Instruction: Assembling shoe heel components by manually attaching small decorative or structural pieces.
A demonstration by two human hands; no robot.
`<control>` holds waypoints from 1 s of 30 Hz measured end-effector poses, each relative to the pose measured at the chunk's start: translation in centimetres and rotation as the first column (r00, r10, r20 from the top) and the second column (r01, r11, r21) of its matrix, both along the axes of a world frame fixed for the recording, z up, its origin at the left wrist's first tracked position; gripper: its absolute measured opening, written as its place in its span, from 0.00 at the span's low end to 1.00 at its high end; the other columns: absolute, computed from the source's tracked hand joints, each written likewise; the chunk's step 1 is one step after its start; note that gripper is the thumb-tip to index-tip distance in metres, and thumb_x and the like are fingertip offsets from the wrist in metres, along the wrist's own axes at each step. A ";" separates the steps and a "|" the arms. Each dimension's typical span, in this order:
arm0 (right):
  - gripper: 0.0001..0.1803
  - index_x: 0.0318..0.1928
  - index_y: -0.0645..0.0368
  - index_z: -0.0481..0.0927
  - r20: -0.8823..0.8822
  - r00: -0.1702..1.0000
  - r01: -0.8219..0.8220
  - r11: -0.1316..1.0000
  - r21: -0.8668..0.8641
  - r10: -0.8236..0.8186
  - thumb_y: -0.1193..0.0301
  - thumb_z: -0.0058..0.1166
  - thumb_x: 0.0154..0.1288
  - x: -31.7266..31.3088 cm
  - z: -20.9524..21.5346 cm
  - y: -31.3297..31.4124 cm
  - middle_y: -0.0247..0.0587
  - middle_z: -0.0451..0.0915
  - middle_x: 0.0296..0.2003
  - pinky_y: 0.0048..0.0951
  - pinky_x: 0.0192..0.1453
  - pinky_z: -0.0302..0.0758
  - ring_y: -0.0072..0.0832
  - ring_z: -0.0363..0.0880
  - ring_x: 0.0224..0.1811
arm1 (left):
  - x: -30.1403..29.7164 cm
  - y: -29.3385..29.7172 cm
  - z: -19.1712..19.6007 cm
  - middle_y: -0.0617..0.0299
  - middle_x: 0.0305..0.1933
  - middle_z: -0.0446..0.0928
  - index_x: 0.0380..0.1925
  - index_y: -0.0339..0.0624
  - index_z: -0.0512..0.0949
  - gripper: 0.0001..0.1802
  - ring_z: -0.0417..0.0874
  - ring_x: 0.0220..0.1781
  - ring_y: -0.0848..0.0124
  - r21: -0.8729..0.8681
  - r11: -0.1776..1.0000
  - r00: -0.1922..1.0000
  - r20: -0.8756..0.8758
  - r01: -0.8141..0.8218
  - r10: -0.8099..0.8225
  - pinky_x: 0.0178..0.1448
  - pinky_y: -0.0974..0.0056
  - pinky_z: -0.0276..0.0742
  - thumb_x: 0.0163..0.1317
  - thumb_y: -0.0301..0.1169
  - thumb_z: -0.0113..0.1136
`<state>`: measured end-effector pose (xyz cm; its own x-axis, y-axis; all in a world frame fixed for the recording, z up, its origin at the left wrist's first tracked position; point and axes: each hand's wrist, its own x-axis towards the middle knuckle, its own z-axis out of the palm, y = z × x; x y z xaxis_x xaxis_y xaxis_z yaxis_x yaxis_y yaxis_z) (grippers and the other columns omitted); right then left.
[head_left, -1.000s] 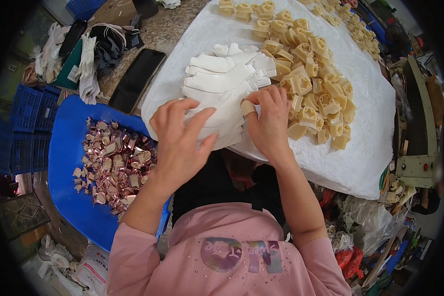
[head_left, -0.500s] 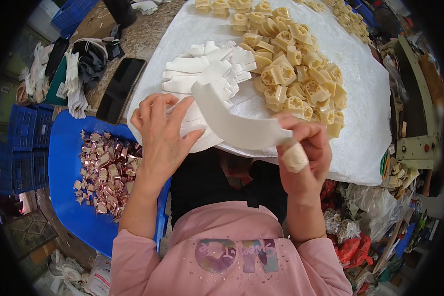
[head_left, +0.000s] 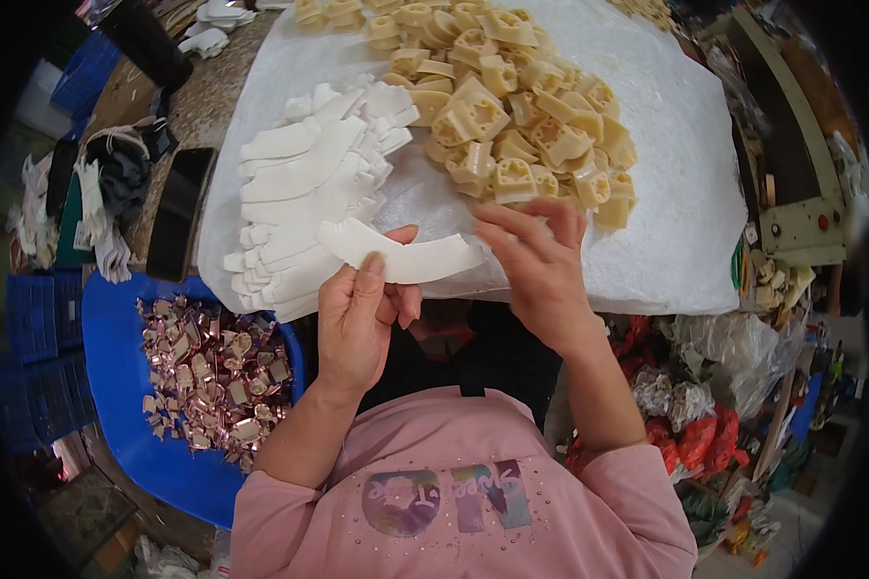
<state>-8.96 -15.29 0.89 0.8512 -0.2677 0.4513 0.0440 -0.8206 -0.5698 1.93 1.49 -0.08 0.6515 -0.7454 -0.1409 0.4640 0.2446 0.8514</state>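
Observation:
A curved white strip (head_left: 406,253), smooth like foam or plastic, is pinched near its left end by my left hand (head_left: 357,314), thumb on top and fingers beneath. My right hand (head_left: 536,261) hovers just past the strip's right end, fingers half bent and slightly blurred, with nothing visible in them. Right beyond its fingertips lies a heap of beige moulded plastic parts (head_left: 550,135). Left of that heap, a fanned pile of white strips (head_left: 299,193) like the held one reaches the near edge of the white-covered table (head_left: 681,251).
A blue tub (head_left: 126,415) of shiny pinkish metallic pieces (head_left: 212,376) stands at my left. On the brown tabletop are a black phone (head_left: 179,217), gloves (head_left: 97,207) and a dark cylinder (head_left: 145,43). Green machinery (head_left: 806,227) and plastic bags (head_left: 734,357) are at right.
The white strip has passed from my right hand to my left, which has come off the pile. My right hand has let go and moved up toward the beige parts. The view has shifted right.

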 end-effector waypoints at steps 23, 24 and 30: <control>0.16 0.39 0.64 0.73 0.077 0.913 0.405 0.910 -0.088 -0.400 0.86 0.56 0.46 -4.3 -3.6 -1.2 0.49 0.73 0.40 0.35 0.40 0.74 0.43 0.73 0.40 | -0.9 -0.8 -0.9 0.55 0.30 0.74 0.55 0.28 0.65 0.21 0.73 0.31 0.73 -0.063 0.997 0.989 -0.139 0.034 -0.043 0.34 0.70 0.67 0.71 0.34 0.40; 0.16 0.40 0.64 0.73 0.036 0.920 0.390 0.921 -0.007 -0.390 0.85 0.56 0.47 -4.7 -3.5 -1.3 0.49 0.74 0.39 0.33 0.40 0.74 0.41 0.75 0.39 | -0.9 -0.8 -0.9 0.56 0.31 0.74 0.54 0.28 0.66 0.21 0.73 0.32 0.72 -0.081 0.995 0.988 -0.141 0.057 -0.068 0.34 0.70 0.67 0.71 0.34 0.40; 0.18 0.47 0.60 0.73 0.265 0.949 0.056 0.920 0.389 -0.170 0.85 0.56 0.55 -3.4 1.0 2.4 0.47 0.77 0.41 0.28 0.44 0.76 0.34 0.78 0.41 | -1.7 -0.8 -0.8 0.52 0.44 0.74 0.53 0.26 0.67 0.21 0.75 0.38 0.71 -0.037 0.999 0.998 -0.041 0.036 -0.037 0.40 0.69 0.70 0.71 0.35 0.39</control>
